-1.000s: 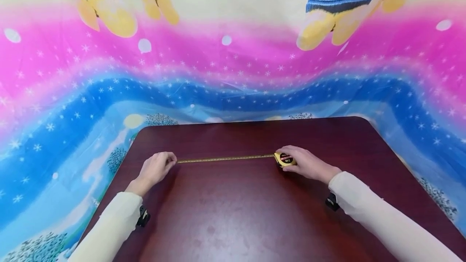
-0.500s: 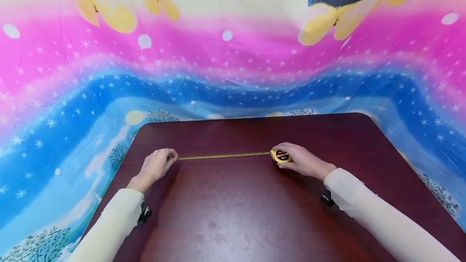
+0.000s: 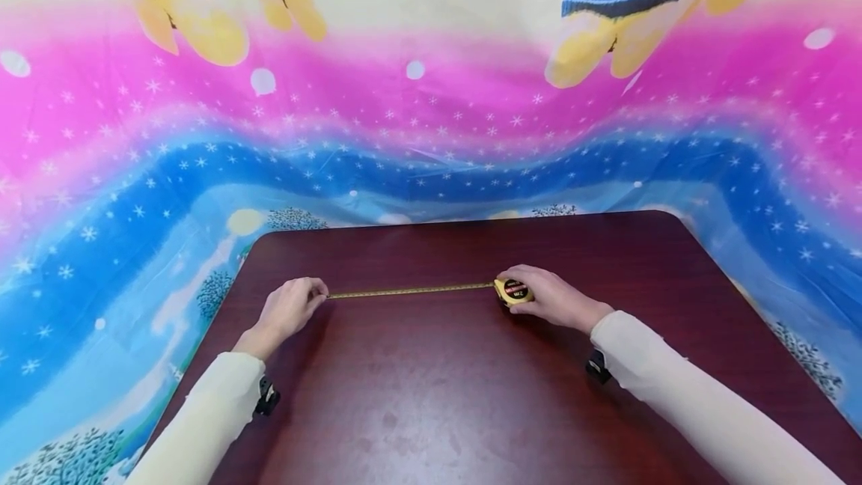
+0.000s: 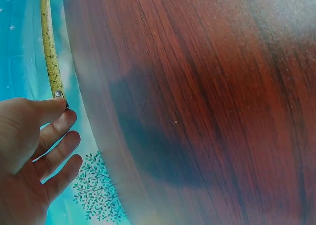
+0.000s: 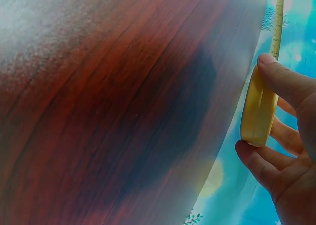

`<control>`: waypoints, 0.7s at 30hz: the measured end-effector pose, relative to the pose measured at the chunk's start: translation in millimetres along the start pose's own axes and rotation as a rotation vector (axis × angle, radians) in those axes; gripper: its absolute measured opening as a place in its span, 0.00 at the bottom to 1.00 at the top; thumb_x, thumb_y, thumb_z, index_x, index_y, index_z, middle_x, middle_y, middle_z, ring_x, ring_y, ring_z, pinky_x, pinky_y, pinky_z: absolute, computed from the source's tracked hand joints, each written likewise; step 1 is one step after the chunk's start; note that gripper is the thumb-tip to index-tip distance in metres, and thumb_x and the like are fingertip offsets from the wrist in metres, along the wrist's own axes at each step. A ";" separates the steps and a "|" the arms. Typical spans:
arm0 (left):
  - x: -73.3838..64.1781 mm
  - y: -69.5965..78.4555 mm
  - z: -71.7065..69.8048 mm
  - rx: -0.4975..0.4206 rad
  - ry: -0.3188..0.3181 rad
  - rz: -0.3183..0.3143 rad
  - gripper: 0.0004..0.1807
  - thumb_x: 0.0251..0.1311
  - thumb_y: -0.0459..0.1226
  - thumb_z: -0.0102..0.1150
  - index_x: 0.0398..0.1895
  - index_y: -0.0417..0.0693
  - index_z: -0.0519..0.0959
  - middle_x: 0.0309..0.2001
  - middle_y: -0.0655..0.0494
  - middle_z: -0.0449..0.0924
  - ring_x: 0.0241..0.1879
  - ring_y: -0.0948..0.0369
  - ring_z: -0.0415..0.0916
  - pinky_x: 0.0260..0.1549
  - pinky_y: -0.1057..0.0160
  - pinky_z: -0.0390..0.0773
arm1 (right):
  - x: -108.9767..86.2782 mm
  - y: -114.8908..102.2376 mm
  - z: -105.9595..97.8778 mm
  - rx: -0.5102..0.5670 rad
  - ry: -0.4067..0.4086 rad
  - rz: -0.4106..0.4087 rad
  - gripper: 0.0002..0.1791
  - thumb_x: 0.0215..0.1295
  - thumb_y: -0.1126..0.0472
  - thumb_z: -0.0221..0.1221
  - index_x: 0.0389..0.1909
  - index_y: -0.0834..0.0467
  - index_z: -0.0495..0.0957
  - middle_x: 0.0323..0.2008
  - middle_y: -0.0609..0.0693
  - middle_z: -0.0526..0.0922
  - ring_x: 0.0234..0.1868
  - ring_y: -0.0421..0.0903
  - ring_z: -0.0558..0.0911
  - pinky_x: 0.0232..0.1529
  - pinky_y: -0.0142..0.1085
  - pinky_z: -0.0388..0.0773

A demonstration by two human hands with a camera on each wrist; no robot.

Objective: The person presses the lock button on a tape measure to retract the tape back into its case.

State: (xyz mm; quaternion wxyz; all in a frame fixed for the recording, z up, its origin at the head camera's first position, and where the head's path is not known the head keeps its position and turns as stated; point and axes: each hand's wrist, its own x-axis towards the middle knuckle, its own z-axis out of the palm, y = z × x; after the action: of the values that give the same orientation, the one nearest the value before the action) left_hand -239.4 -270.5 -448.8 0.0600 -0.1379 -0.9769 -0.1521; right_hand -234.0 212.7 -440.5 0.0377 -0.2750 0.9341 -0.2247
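A yellow tape measure (image 3: 515,291) with a black and red label marked 2m is gripped by its case in my right hand (image 3: 555,298). Its yellow blade (image 3: 411,291) runs straight leftward to my left hand (image 3: 288,313), which pinches the metal end between thumb and forefinger. In the left wrist view, the blade (image 4: 51,47) shows its printed numbers, and the other fingers (image 4: 57,158) of that hand are loosely bent. The right wrist view has the case (image 5: 259,106) edge-on, thumb near the blade's mouth and fingers at the opposite end.
A dark red-brown wooden table (image 3: 417,395) with rounded far corners lies beneath both hands. Behind it hangs a pink and blue patterned cloth (image 3: 431,141). Each wrist carries a small black device, such as the one (image 3: 267,395) under the left sleeve.
My right hand has moved a little to the left with the tape measure case, so the exposed blade is shorter. The left hand stays nearly in place, still pinching the end.
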 end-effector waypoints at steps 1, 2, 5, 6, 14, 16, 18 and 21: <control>0.1 -0.1 -0.1 0.001 0.001 -0.001 0.03 0.66 0.34 0.63 0.36 0.50 0.86 0.33 0.56 0.86 0.33 0.58 0.81 0.35 0.50 0.81 | 0.6 -0.6 -0.5 -0.001 -0.001 -0.005 0.32 0.62 0.59 0.70 0.67 0.56 0.73 0.64 0.56 0.78 0.65 0.55 0.76 0.64 0.53 0.75; 0.1 -0.1 -0.3 0.001 0.001 -0.003 0.03 0.66 0.34 0.63 0.36 0.50 0.86 0.33 0.56 0.86 0.33 0.59 0.81 0.35 0.50 0.81 | 1.3 -1.2 -1.1 -0.004 -0.002 -0.008 0.32 0.62 0.59 0.70 0.67 0.57 0.73 0.64 0.56 0.77 0.65 0.56 0.76 0.64 0.54 0.75; 0.2 0.1 -0.8 0.001 0.002 -0.004 0.03 0.66 0.34 0.63 0.36 0.50 0.85 0.33 0.56 0.86 0.33 0.59 0.81 0.35 0.50 0.81 | 3.3 -2.4 -2.2 -0.004 -0.012 -0.003 0.33 0.62 0.59 0.71 0.67 0.57 0.73 0.64 0.56 0.77 0.65 0.55 0.76 0.64 0.53 0.75; 0.2 0.3 -1.0 0.000 0.001 -0.004 0.03 0.66 0.34 0.63 0.36 0.50 0.85 0.33 0.56 0.86 0.33 0.59 0.81 0.35 0.50 0.81 | 3.9 -2.7 -2.5 -0.006 -0.014 -0.002 0.33 0.62 0.59 0.71 0.67 0.57 0.73 0.64 0.56 0.77 0.65 0.55 0.76 0.64 0.53 0.75; 1.7 3.4 0.5 -0.004 -0.014 0.004 0.03 0.66 0.34 0.63 0.36 0.50 0.85 0.34 0.55 0.86 0.33 0.58 0.81 0.35 0.50 0.81 | 8.7 -5.1 -2.3 -0.001 -0.011 0.000 0.32 0.61 0.59 0.71 0.66 0.56 0.73 0.64 0.56 0.78 0.64 0.55 0.77 0.64 0.53 0.75; 1.4 3.9 1.4 -0.005 -0.010 0.002 0.03 0.66 0.34 0.63 0.36 0.50 0.86 0.34 0.55 0.86 0.33 0.59 0.81 0.36 0.51 0.81 | 9.6 -6.1 -0.7 0.011 -0.008 -0.003 0.32 0.61 0.60 0.71 0.66 0.56 0.73 0.63 0.55 0.78 0.64 0.55 0.77 0.64 0.53 0.75; 0.5 4.2 2.2 -0.009 -0.007 0.002 0.03 0.66 0.35 0.63 0.36 0.50 0.86 0.34 0.56 0.86 0.33 0.59 0.81 0.35 0.51 0.81 | 10.1 -7.4 1.1 0.023 -0.005 -0.004 0.32 0.61 0.60 0.71 0.66 0.57 0.73 0.63 0.55 0.78 0.63 0.54 0.77 0.63 0.52 0.76; -1.1 3.4 4.2 -0.016 0.000 -0.001 0.03 0.66 0.35 0.64 0.36 0.50 0.86 0.33 0.56 0.86 0.32 0.60 0.80 0.35 0.52 0.81 | 10.4 -10.0 3.6 0.037 -0.001 -0.005 0.32 0.61 0.59 0.71 0.66 0.56 0.73 0.63 0.54 0.78 0.63 0.54 0.77 0.63 0.52 0.76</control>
State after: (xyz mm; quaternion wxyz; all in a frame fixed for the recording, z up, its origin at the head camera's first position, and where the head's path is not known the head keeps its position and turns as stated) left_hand -237.7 -266.4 -452.0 0.0590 -0.1380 -0.9756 -0.1600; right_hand -237.1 198.3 -438.8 0.0427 -0.2766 0.9291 -0.2416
